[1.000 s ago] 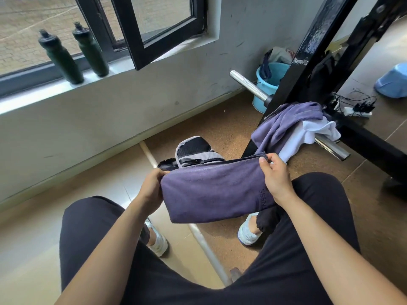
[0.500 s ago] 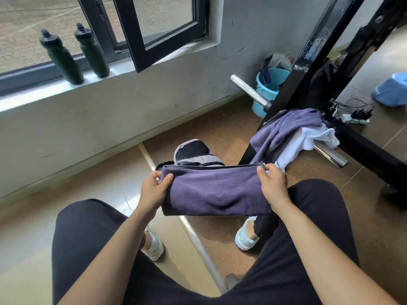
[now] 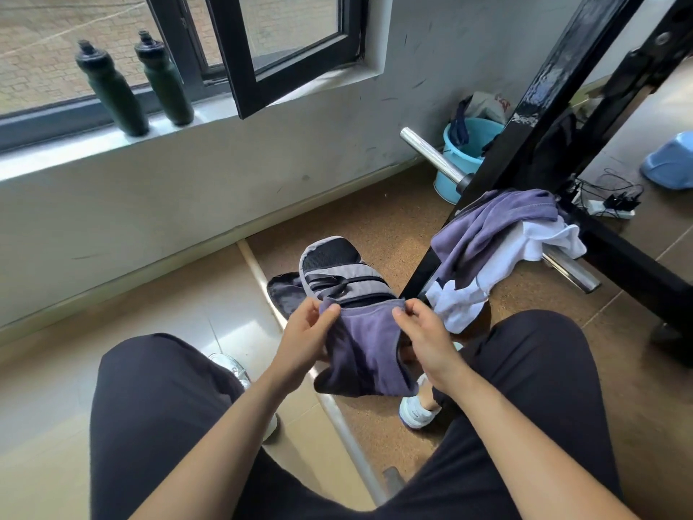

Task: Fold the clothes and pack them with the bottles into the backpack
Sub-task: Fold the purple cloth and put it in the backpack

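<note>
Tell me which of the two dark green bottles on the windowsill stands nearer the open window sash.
The right-hand bottle, right next to the black sash. The other bottle stands farther left, away from the sash.

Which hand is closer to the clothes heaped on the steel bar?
Right. The right hand sits just beside the heap of clothes; the left hand is farther, across the purple garment.
</note>
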`<state>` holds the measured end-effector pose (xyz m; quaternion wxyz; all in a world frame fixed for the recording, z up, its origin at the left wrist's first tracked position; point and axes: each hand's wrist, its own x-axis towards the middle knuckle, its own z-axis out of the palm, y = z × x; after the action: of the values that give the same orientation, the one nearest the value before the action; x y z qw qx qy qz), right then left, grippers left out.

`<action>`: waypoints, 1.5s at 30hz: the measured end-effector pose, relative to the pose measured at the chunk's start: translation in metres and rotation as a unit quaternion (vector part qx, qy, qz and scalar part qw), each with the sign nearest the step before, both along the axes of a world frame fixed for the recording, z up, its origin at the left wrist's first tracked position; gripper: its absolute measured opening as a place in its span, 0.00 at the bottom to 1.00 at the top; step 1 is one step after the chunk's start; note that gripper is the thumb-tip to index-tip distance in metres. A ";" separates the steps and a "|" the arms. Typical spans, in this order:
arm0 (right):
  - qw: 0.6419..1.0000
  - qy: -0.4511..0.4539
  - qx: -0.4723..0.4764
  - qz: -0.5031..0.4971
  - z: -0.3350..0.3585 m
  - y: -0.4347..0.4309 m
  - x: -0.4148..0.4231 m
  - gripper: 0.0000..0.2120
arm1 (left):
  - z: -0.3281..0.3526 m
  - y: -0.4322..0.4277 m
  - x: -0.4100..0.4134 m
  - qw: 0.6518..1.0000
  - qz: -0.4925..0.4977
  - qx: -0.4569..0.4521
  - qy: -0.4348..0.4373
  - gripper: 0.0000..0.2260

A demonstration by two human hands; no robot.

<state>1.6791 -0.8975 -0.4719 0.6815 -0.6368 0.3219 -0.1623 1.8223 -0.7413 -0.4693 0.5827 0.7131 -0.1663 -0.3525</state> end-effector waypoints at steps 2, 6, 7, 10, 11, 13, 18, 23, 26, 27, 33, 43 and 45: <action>0.999 -0.003 0.011 0.040 -0.002 0.011 0.002 0.12 | 0.004 -0.002 -0.011 0.998 -0.055 -0.023 0.011 0.09; 0.993 0.002 0.059 0.105 -0.002 0.025 -0.002 0.13 | 0.008 -0.002 -0.023 0.987 -0.147 -0.053 0.044 0.08; 0.993 0.005 0.049 0.105 -0.001 0.025 -0.003 0.17 | 0.009 -0.002 -0.023 0.984 -0.155 -0.051 0.067 0.09; 0.996 0.022 -0.009 0.089 -0.001 0.021 -0.004 0.14 | 0.010 -0.002 -0.017 0.978 -0.169 -0.040 0.113 0.16; 0.996 0.030 -0.023 0.084 -0.002 0.019 -0.003 0.12 | 0.008 -0.002 -0.014 0.977 -0.177 -0.042 0.111 0.16; 0.997 0.023 -0.006 0.072 -0.001 0.018 -0.001 0.11 | 0.005 -0.001 -0.010 0.980 -0.162 -0.055 0.099 0.15; 0.972 -0.049 0.230 0.020 0.015 0.011 0.001 0.19 | -0.003 -0.001 0.004 0.994 0.079 -0.071 0.025 0.13; 0.939 -0.083 0.334 -0.024 0.025 -0.001 0.000 0.15 | -0.007 0.004 0.007 0.991 -0.032 0.010 0.126 0.32; 0.969 -0.034 0.240 -0.050 0.013 -0.005 0.000 0.14 | -0.009 0.005 0.000 0.976 -0.135 0.023 0.171 0.24; 0.978 -0.014 0.201 -0.053 0.009 -0.005 -0.001 0.15 | -0.012 0.004 -0.002 0.978 -0.130 0.021 0.158 0.23; 0.994 0.011 -0.021 0.102 0.001 -0.003 -0.008 0.33 | -0.025 0.003 0.001 0.995 -0.043 -0.011 0.090 0.30; 0.953 0.158 -0.191 0.176 -0.007 0.015 -0.008 0.43 | -0.020 0.004 -0.016 0.965 -0.092 0.058 -0.239 0.34; 0.963 0.136 -0.150 0.178 -0.007 0.016 -0.006 0.40 | -0.016 0.002 -0.023 0.936 -0.123 0.087 -0.318 0.36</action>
<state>1.6726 -0.8813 -0.4787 0.5457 -0.7949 0.2652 0.0028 1.7991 -0.7393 -0.4857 0.3870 0.8099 -0.3981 -0.1893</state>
